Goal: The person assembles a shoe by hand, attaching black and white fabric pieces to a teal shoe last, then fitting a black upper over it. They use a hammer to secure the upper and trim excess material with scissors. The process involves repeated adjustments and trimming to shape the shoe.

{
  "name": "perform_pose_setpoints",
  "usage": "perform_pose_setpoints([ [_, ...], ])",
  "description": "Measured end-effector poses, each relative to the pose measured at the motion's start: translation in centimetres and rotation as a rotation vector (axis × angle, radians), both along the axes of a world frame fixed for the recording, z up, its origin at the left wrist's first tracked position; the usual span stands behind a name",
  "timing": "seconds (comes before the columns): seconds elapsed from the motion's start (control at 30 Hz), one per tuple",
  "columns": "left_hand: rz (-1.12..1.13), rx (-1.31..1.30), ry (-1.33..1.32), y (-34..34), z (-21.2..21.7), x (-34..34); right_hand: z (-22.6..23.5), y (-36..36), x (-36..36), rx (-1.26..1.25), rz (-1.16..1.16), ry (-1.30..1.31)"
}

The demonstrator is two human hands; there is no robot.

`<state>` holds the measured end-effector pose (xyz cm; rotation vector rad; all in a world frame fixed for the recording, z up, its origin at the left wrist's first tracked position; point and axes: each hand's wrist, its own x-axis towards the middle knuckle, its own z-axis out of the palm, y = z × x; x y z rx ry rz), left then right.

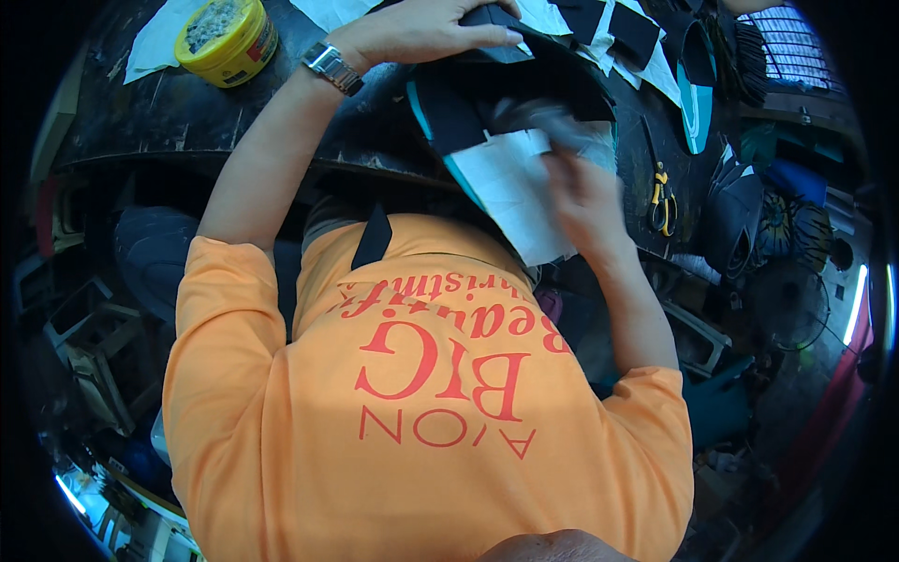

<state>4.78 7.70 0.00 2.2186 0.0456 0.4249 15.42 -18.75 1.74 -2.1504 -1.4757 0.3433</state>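
Observation:
My left hand (426,33), with a metal-banded wristwatch (332,68) on the wrist, reaches to the top of the view. Its fingers and thumb press around a dark folded piece (485,19). Nearer to me, a black fabric piece (448,114) with teal edging lies over the bench edge. A white sheet (518,192) on it hangs down toward my lap. Over this sheet is my right hand (582,192), smeared by motion, its fingers closed. A blurred greyish thing (538,120) shows at its fingertips; its kind cannot be made out.
On the dark workbench (178,117), a yellow tub (228,47) with whitish contents stands far left. Yellow-handled scissors (662,201) lie right of my right hand. Dark cut pieces (635,36) and a teal-edged piece (696,89) lie beyond. A fan (789,298) stands right.

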Motion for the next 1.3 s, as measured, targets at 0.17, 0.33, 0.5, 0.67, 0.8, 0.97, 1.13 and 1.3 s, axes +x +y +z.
perform_pose_setpoints([
  [0.17, -0.071, -0.121, -0.022, 0.1, -0.6, 0.3, 0.8, -0.5, 1.4, 0.137, 0.04, 0.094],
  [0.33, -0.014, -0.233, -0.007, 0.0, -1.8, 0.2, -0.9, -0.8, 0.9, 0.139, 0.057, -0.023],
  [0.5, 0.016, -0.333, 0.004, -1.1, -2.7, 2.7, -1.2, 0.0, 1.6, -0.224, 0.009, 0.068],
  [0.67, 0.078, -0.361, 0.019, -1.3, -3.1, 3.5, -1.5, 1.1, 1.4, -0.213, 0.034, -0.081],
  [0.8, 0.053, -0.294, 0.029, -1.4, -2.8, 3.8, -2.4, 4.2, 1.6, -0.116, -0.012, -0.092],
  [0.97, 0.04, -0.313, 0.237, -0.6, -0.7, 2.0, -1.1, 5.0, 1.9, 0.095, 0.041, 0.053],
  [1.13, 0.105, -0.196, 0.294, -0.5, 1.5, -0.5, -0.5, 2.8, 0.6, 0.229, -0.12, 0.202],
  [1.3, 0.112, -0.002, 0.318, -1.4, 2.6, 0.9, 0.5, 2.4, 1.3, -0.055, 0.064, -0.18],
])
